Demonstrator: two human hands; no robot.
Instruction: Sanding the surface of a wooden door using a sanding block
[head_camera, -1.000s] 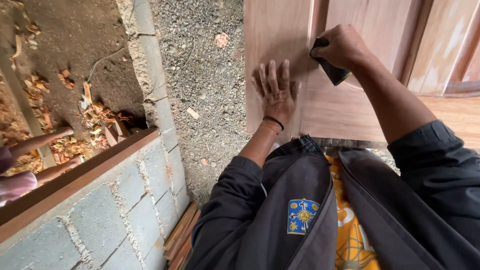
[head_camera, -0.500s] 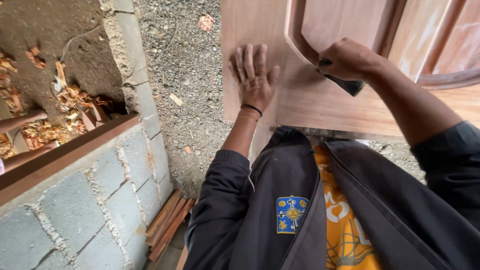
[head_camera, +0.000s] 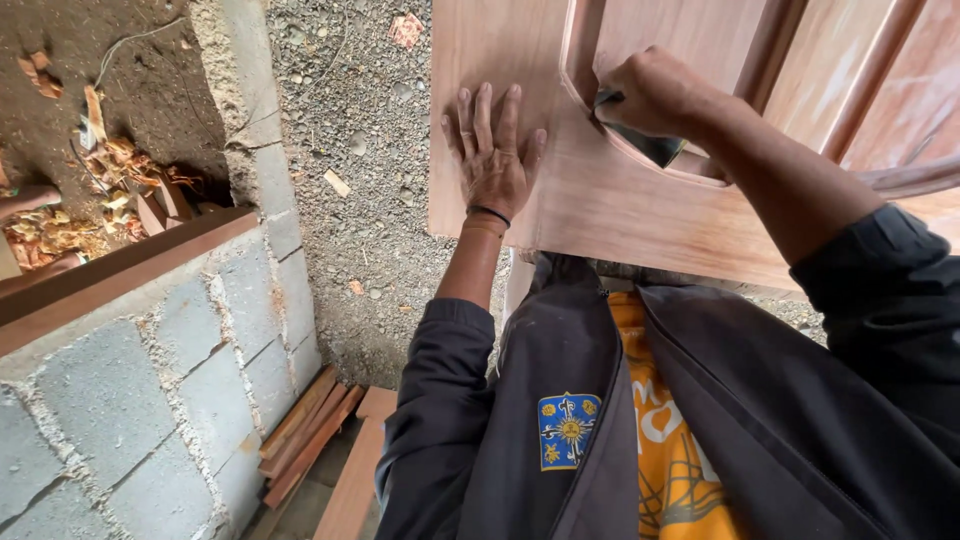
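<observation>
Two bare hands were on the wooden door panel (head_camera: 600, 200), which lay flat in front of the person's chest. The left hand (head_camera: 493, 160) was spread wide, fingers fanned and palm pressed flat to the plain wood near the panel's left edge, a thin dark band around its wrist. Just to the right of it, the right hand (head_camera: 648, 92) was curled tight around a folded dark sanding sheet (head_camera: 640, 140), pushing it into the curved groove where the raised moulding met the flat board. The sheet poked out below the knuckles, touching the wood.

Beyond the left hand, off the panel's edge, lay grey gravel (head_camera: 370, 120) with a few small wood scraps on it. Farther left of that hand ran a low block wall (head_camera: 170, 390) capped with a brown timber strip (head_camera: 120, 265), and past it, wood shavings (head_camera: 120, 165) were scattered over bare earth. Below the left elbow, several reddish wooden slats (head_camera: 310, 440) were stacked at the foot of the wall. The person wore a dark jacket (head_camera: 520, 400) open over an orange shirt (head_camera: 670, 430).
</observation>
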